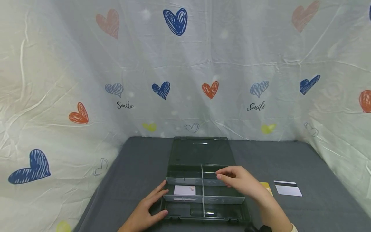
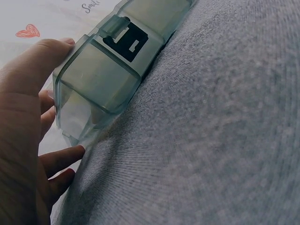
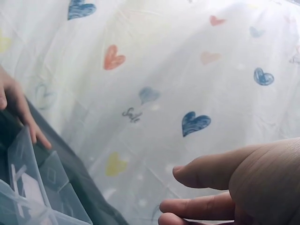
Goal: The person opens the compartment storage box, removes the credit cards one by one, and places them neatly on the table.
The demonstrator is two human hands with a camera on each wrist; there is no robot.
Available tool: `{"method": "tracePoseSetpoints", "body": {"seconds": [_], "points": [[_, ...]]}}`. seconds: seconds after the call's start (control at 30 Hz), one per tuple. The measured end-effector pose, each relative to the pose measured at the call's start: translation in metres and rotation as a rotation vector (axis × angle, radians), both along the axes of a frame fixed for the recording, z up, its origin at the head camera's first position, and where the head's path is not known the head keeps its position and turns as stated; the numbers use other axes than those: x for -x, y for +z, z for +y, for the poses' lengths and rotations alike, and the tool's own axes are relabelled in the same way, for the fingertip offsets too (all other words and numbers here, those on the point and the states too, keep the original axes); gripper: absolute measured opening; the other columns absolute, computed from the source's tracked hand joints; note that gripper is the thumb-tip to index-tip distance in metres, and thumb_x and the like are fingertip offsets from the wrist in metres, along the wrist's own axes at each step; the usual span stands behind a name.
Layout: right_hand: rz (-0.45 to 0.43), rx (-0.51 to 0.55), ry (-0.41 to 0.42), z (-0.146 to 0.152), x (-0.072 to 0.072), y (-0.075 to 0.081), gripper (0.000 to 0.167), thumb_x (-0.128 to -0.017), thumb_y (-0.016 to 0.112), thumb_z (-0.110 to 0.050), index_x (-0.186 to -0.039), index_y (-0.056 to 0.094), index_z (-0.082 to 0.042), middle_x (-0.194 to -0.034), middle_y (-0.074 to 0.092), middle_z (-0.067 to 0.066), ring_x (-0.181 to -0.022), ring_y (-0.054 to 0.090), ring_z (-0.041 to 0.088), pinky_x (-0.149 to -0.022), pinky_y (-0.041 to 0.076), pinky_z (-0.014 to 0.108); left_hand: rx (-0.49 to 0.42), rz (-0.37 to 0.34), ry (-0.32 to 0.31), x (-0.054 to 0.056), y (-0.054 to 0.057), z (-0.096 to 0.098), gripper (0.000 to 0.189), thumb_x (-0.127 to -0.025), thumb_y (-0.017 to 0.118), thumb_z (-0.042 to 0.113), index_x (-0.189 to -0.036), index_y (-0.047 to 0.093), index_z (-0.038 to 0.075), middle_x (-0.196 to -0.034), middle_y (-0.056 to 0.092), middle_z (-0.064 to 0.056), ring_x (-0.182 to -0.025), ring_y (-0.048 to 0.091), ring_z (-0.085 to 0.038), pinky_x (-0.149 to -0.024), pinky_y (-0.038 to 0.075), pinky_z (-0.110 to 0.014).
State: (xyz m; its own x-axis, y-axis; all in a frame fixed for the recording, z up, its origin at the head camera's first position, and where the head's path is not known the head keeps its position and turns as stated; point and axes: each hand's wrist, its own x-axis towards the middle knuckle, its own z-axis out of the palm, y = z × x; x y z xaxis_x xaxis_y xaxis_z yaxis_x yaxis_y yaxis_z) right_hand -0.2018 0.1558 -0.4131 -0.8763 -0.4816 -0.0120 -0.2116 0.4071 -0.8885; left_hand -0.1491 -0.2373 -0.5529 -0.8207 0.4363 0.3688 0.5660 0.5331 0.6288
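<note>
A translucent dark green plastic organizer box (image 1: 179,212) lies with its lid (image 1: 201,153) folded back, away from me. Thin dividers part it into several compartments. One white card (image 1: 181,190) lies in the left middle compartment. My left hand (image 1: 146,209) rests against the box's left end, fingers spread and thumb near the front corner; the left wrist view shows the thumb at the rim of the box's end wall (image 2: 101,77). Over the right compartments hovers my right hand (image 1: 239,178), its thumb and fingers apart, with nothing between them in the right wrist view.
Right of the box lie a yellow card (image 1: 266,188), partly hidden by my right forearm, and a white card with a black stripe (image 1: 288,189). Grey cloth (image 1: 139,167) covers the table. A white curtain (image 1: 185,58) printed with hearts hangs behind and along both sides.
</note>
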Motion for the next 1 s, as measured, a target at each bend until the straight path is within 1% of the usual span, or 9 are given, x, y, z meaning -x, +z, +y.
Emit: {"method": "tracePoseSetpoints", "body": {"seconds": [0.17, 0.27, 0.37, 0.47, 0.6, 0.77, 0.83, 0.93, 1.0], "points": [[-0.02, 0.005, 0.033, -0.013, 0.003, -0.003, 0.033, -0.103, 0.066, -0.026, -0.123, 0.072, 0.0, -0.105, 0.072, 0.005, -0.081, 0.064, 0.022, -0.074, 0.058, 0.041, 0.012, 0.024, -0.008, 0.0, 0.001, 0.0, 0.062, -0.095, 0.077, 0.025, -0.15, 0.053, 0.012, -0.165, 0.034, -0.012, -0.148, 0.037, -0.02, -0.106, 0.048, -0.039], [-0.039, -0.003, 0.054, -0.022, 0.004, -0.005, 0.035, -0.103, 0.066, -0.027, -0.123, 0.072, 0.0, -0.106, 0.073, 0.005, -0.084, 0.067, 0.023, -0.077, 0.058, 0.044, 0.006, 0.004, 0.001, -0.001, 0.002, 0.001, 0.062, -0.094, 0.078, 0.027, -0.15, 0.054, 0.014, -0.165, 0.034, -0.009, -0.149, 0.036, -0.019, -0.106, 0.048, -0.04], [-0.05, -0.012, 0.08, -0.032, 0.006, -0.007, 0.035, -0.102, 0.066, -0.027, -0.122, 0.072, 0.001, -0.109, 0.074, 0.008, -0.088, 0.07, 0.027, -0.078, 0.059, 0.042, 0.006, -0.007, 0.01, -0.001, 0.002, 0.001, 0.063, -0.094, 0.078, 0.028, -0.15, 0.055, 0.014, -0.165, 0.034, -0.007, -0.149, 0.035, -0.018, -0.107, 0.047, -0.04], [-0.057, -0.028, 0.103, -0.043, 0.009, -0.011, 0.034, -0.102, 0.067, -0.027, -0.12, 0.073, 0.001, -0.106, 0.074, 0.008, -0.088, 0.072, 0.029, -0.075, 0.059, 0.037, 0.014, 0.017, 0.006, -0.002, 0.001, 0.0, 0.063, -0.094, 0.079, 0.028, -0.15, 0.055, 0.013, -0.165, 0.035, -0.008, -0.149, 0.035, -0.018, -0.108, 0.045, -0.037], [-0.068, -0.059, 0.129, -0.058, 0.013, -0.019, 0.033, -0.1, 0.068, -0.027, -0.114, 0.076, 0.002, -0.098, 0.074, 0.008, -0.077, 0.069, 0.023, -0.07, 0.059, 0.034, 0.015, 0.049, -0.009, -0.001, 0.001, 0.0, 0.062, -0.094, 0.078, 0.025, -0.149, 0.054, 0.011, -0.164, 0.036, -0.012, -0.149, 0.036, -0.019, -0.108, 0.045, -0.034], [-0.087, -0.114, 0.144, -0.077, 0.016, -0.027, 0.027, -0.099, 0.07, -0.026, -0.101, 0.081, -0.001, -0.085, 0.072, 0.007, -0.06, 0.059, 0.013, -0.062, 0.054, 0.03, 0.006, 0.045, -0.011, -0.001, 0.002, 0.0, 0.061, -0.094, 0.078, 0.025, -0.15, 0.054, 0.012, -0.164, 0.036, -0.012, -0.149, 0.036, -0.019, -0.109, 0.044, -0.033], [-0.082, -0.138, 0.144, -0.084, 0.017, -0.03, 0.027, -0.098, 0.07, -0.025, -0.093, 0.081, -0.001, -0.077, 0.07, 0.006, -0.056, 0.059, 0.013, -0.059, 0.054, 0.03, 0.008, 0.05, -0.009, -0.001, 0.002, 0.001, 0.061, -0.094, 0.078, 0.025, -0.149, 0.055, 0.012, -0.164, 0.036, -0.012, -0.148, 0.037, -0.019, -0.109, 0.044, -0.032], [-0.069, -0.171, 0.133, -0.094, 0.017, -0.032, 0.035, -0.098, 0.07, -0.025, -0.078, 0.078, 0.003, -0.063, 0.064, 0.003, -0.051, 0.06, 0.015, -0.055, 0.055, 0.033, 0.009, 0.051, -0.006, -0.001, 0.003, 0.001, 0.061, -0.095, 0.078, 0.025, -0.149, 0.055, 0.012, -0.163, 0.036, -0.012, -0.148, 0.037, -0.02, -0.109, 0.043, -0.032], [-0.053, -0.2, 0.118, -0.1, 0.017, -0.034, 0.039, -0.098, 0.07, -0.025, -0.069, 0.074, 0.002, -0.056, 0.059, 0.001, -0.048, 0.06, 0.016, -0.052, 0.056, 0.035, 0.006, 0.041, -0.005, -0.002, 0.003, 0.001, 0.061, -0.095, 0.078, 0.026, -0.149, 0.055, 0.013, -0.164, 0.036, -0.012, -0.148, 0.037, -0.021, -0.109, 0.043, -0.033]]}}
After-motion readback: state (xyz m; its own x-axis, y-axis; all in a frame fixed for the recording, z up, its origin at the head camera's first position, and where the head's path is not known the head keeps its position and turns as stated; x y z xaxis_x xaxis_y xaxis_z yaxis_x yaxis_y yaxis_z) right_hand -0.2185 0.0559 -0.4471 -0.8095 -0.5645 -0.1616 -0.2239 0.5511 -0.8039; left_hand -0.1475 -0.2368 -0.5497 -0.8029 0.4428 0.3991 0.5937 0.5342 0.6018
